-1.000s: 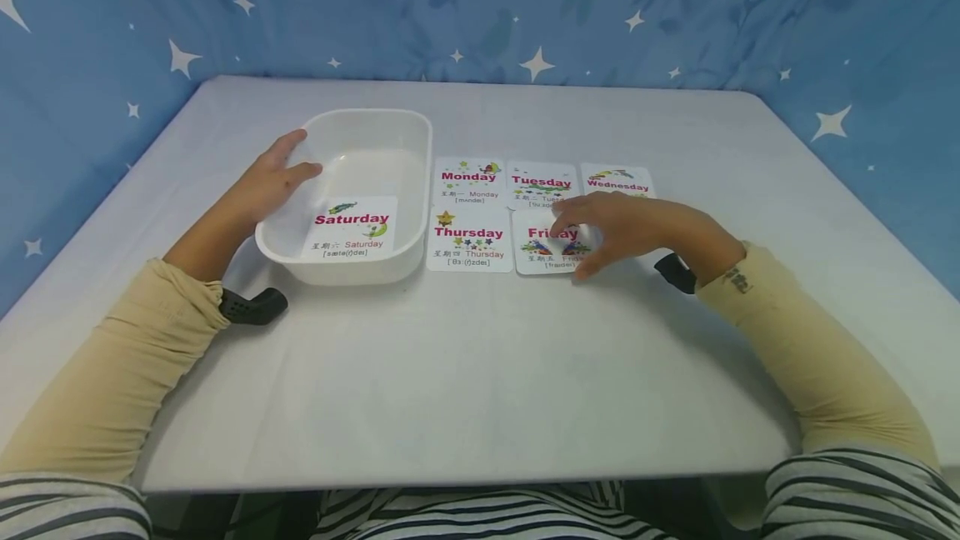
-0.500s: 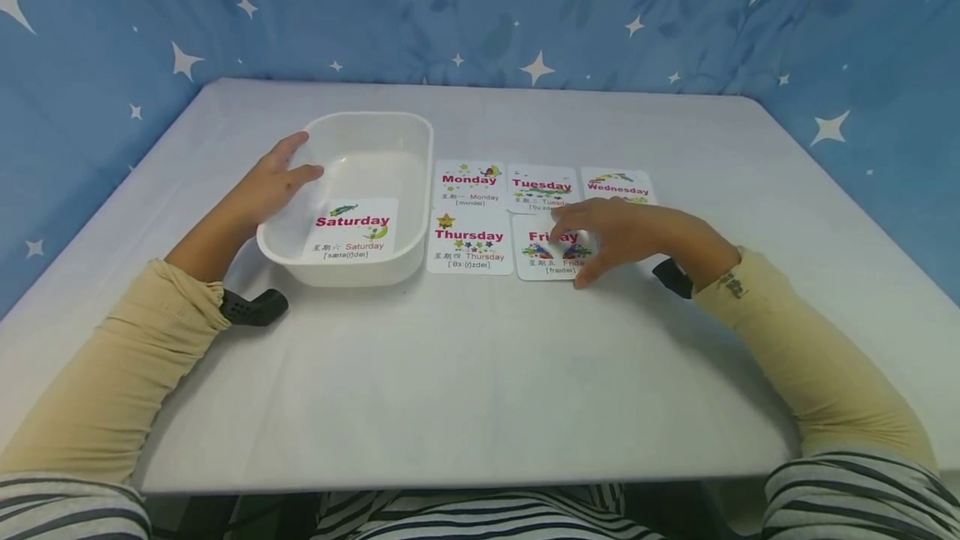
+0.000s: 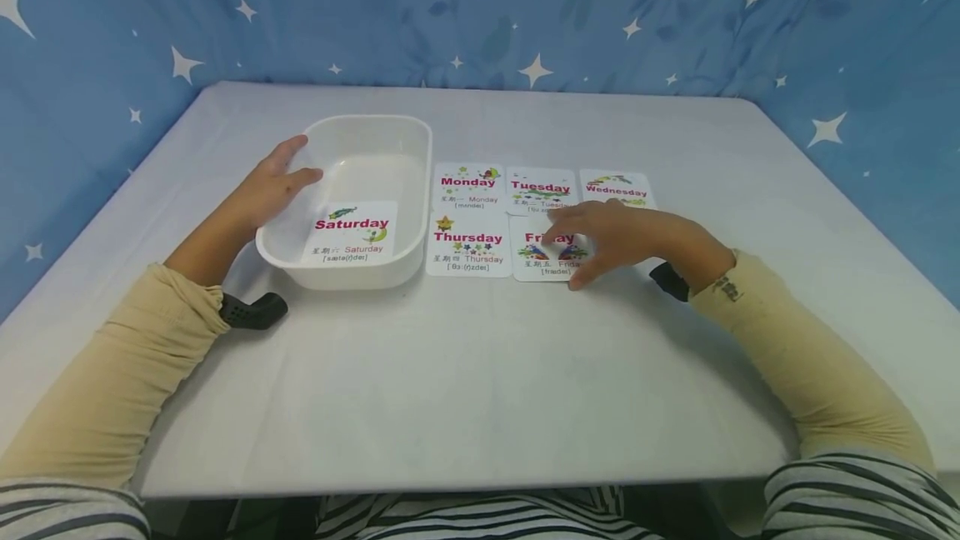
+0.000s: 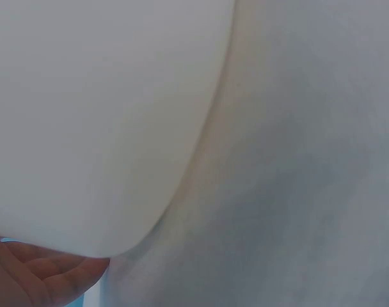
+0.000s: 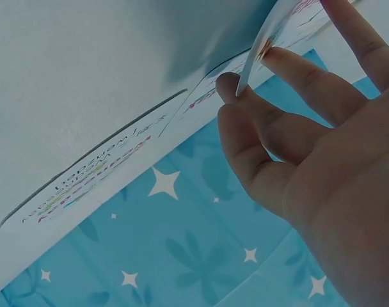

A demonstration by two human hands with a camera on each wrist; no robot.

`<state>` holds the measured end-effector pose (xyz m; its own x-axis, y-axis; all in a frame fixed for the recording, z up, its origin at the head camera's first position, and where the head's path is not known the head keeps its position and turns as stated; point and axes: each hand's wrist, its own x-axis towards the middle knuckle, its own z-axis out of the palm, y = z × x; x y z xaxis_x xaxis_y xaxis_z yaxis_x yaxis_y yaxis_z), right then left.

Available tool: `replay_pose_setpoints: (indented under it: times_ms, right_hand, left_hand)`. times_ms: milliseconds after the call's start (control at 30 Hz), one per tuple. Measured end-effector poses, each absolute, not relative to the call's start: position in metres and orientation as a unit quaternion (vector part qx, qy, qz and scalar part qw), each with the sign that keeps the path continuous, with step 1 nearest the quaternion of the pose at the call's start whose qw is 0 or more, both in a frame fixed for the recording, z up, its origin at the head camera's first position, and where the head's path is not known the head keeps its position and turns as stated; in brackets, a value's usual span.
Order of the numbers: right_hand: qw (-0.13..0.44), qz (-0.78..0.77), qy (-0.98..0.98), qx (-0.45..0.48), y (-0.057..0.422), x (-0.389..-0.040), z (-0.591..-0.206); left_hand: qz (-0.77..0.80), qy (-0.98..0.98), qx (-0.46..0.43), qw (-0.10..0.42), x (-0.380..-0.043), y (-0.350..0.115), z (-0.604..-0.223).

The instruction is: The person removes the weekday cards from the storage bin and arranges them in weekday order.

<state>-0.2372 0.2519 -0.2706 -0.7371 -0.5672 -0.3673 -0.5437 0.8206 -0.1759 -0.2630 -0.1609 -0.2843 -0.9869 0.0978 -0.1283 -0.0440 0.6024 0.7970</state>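
My left hand [image 3: 273, 183] grips the left rim of a white plastic tub [image 3: 414, 250], thumb over the inside. A Saturday card [image 3: 351, 238] lies in the tub's near end. To the right, my right hand [image 3: 618, 232] holds the Friday card [image 3: 534, 252] by its right side, fingers on top and thumb at the near edge. In the right wrist view the Friday card [image 5: 258, 54] stands tilted at the fingertips. Its left edge meets the Thursday card [image 3: 468, 242]. Behind lie the Monday card [image 3: 468, 183], Tuesday card [image 3: 541, 187] and Wednesday card [image 3: 617, 188], partly covered by the right hand.
A white cloth covers the table [image 3: 450, 382]. Blue curtain [image 3: 480, 15] with white stars hangs behind it and along both sides. The tub's right wall stands close beside the Monday and Thursday cards.
The right hand and the Friday card have shifted very slightly left, toward the Thursday card. The left hand and the tub stay as they were.
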Motion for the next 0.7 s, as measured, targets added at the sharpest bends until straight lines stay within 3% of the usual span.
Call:
replay_pose_setpoints:
  times_ms: [700]
  right_hand:
    - [0.229,-0.043,0.929,-0.287,0.2507,-0.2417,-0.2743]
  left_hand:
    - [0.447,0.891,0.016,0.08,-0.264,-0.1621,-0.2852]
